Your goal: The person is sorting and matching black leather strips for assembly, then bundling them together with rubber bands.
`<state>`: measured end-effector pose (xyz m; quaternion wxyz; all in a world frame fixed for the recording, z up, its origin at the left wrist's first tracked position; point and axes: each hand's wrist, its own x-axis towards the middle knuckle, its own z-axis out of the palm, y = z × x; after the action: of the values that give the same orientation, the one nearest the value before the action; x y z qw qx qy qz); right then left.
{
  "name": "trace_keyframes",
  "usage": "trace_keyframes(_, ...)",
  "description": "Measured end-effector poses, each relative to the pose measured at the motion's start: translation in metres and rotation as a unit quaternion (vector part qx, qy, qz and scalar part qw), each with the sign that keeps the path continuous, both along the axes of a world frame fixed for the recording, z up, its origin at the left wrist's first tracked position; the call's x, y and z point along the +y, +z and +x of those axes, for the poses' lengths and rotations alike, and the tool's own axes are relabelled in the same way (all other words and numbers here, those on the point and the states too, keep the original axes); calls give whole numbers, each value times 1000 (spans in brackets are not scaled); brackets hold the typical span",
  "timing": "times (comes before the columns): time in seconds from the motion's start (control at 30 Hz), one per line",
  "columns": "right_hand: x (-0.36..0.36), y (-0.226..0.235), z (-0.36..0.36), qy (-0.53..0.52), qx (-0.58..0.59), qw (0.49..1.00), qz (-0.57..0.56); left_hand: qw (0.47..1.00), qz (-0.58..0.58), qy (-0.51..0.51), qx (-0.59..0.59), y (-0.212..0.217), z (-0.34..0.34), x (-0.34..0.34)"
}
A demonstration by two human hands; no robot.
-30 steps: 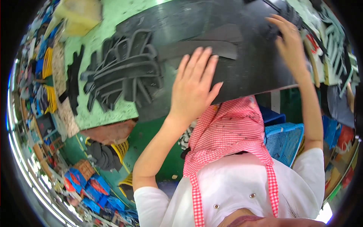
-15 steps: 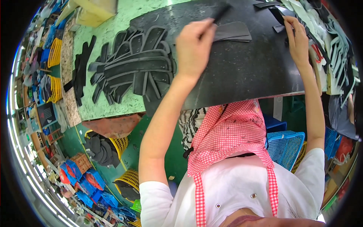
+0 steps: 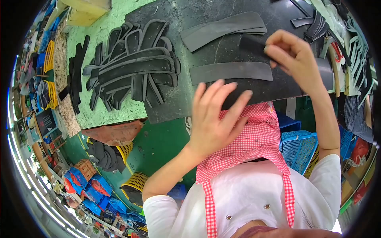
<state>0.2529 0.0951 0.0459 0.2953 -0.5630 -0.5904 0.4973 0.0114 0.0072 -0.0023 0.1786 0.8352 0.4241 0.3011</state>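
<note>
The left hand (image 3: 214, 119) has come back toward the person since half a second ago: then it was stretched far up over the black rubber sheet (image 3: 222, 95), now it hovers at the near edge of the sheet, in the middle of the frame. Its fingers are spread open and it holds nothing; the fingertips are just over the sheet's edge, and I cannot tell if they touch it.

The right hand (image 3: 295, 59) has also changed. Before it rested at the far right side of the sheet, now it is in the upper right of the frame and its fingers are closed on a small dark rubber piece (image 3: 254, 43), pinched between thumb and fingers.

Two long grey rubber strips lie on the sheet: the upper strip (image 3: 224, 29) near the top centre, the lower strip (image 3: 230, 72) just below the right hand. A big pile of black cut strips (image 3: 131, 65) sits in the upper left, partly on the green worktable (image 3: 107, 23).

I judge that the sorting of cut pieces goes on: one piece is now picked, and the left hand is free for holding the sheet
</note>
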Motion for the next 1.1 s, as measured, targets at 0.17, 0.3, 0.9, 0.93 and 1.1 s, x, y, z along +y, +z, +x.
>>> trace_keyframes(0.17,-2,-8,-45,124,-28,992,21,994,-39,47,93,-10,-23,-9)
trace_keyframes(0.3,11,-22,-69,177,-122,975,61,992,-43,43,112,-11,-24,-11)
trace_keyframes(0.9,-5,-14,16,73,-103,980,-154,978,20,89,185,-6,-16,7)
trace_keyframes(0.93,-8,-14,20,61,-100,982,-146,977,27,89,192,-5,-17,8)
trace_keyframes(1.1,-11,-12,11,52,-161,980,-101,972,47,71,218,2,-13,19)
